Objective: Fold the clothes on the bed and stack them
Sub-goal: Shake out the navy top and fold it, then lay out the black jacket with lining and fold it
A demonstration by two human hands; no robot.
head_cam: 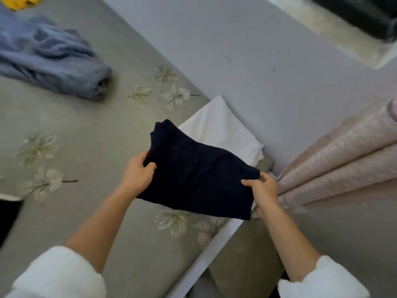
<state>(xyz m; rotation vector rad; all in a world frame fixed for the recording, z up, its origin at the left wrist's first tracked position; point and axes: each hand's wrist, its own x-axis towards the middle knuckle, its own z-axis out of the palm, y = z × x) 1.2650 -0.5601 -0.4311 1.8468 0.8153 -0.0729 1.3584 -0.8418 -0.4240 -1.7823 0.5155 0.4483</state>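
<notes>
Holding a folded dark navy garment [199,179] by its two sides, the left hand [137,174] and right hand [263,190] are both pinching it shut-fingered above the bed's [90,147] near corner. A folded white piece [223,132] is lying just behind it. A crumpled blue garment [49,59] is sitting well apart; pink curtains [343,164] are hanging beside the right hand.

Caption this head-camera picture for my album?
Both hands, left and right, hold a folded navy garment above the floral bed.
</notes>
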